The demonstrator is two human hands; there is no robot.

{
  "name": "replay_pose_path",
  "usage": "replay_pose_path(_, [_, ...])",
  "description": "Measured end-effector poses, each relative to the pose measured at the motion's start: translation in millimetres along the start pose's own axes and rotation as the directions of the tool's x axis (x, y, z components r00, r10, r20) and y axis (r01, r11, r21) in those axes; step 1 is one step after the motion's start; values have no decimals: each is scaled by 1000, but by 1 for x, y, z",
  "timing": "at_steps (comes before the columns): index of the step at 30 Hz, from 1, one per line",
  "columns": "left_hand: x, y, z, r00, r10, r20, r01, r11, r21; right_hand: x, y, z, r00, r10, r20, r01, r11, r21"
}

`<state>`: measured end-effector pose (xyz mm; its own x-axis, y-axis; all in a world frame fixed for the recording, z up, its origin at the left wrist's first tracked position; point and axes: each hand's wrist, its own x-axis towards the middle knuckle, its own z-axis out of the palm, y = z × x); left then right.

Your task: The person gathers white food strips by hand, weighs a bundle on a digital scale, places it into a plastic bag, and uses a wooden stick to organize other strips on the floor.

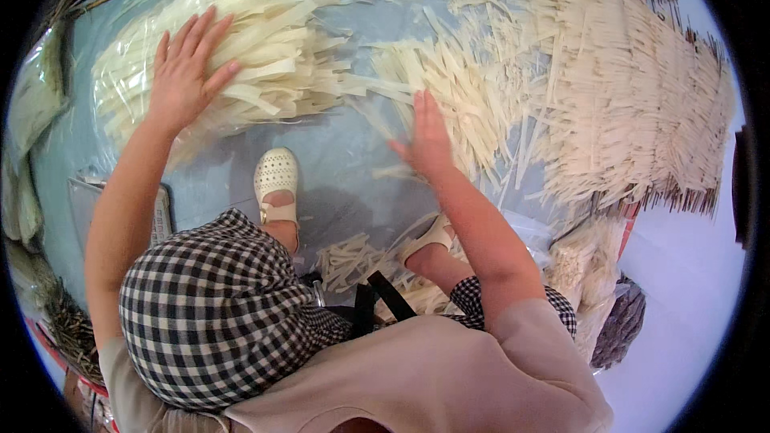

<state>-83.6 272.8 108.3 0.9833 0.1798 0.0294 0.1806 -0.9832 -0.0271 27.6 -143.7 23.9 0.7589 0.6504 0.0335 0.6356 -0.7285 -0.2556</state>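
Left hand (181,84) on strips (277,68), right hand (431,143) edging pile (473,100), grips wide, bare floor (338,152) between.

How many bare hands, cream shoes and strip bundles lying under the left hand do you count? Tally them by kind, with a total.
Left hand and right hand: 2
Cream clogs: 2
Bundle of pale flat strips under the left hand: 1
Total: 5
The loose strips by the right hand overlap too much to count.

Beige short-sleeved top (425,369); loose black-and-white checked bottoms (216,305), cropped; cream slip-on shoes (275,170), left toe perforated.
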Motion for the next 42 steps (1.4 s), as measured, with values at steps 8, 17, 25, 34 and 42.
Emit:
replay_pose_path(8, [-6,-14,-12,995,-5,104,8,1000,-22,1,41,2,814,539,217,-484,836,-259])
replay_pose_path(17, [-7,-3,0,998,-32,-56,30,999,-38,28,36,13,874,449,188,-383,873,-301])
replay_pose_path(25, [-1,-18,-17,951,-247,-187,75,769,-635,7,19,35,907,375,189,-345,922,-173])
replay_pose_path(34, [32,-46,-19,920,-339,198,377,903,-207,13,2,-48,848,274,454,-465,797,386])
replay_pose_path(42, [4,-70,0,834,-231,500,193,-728,-658,80,-31,-174,788,175,590,-541,655,528])
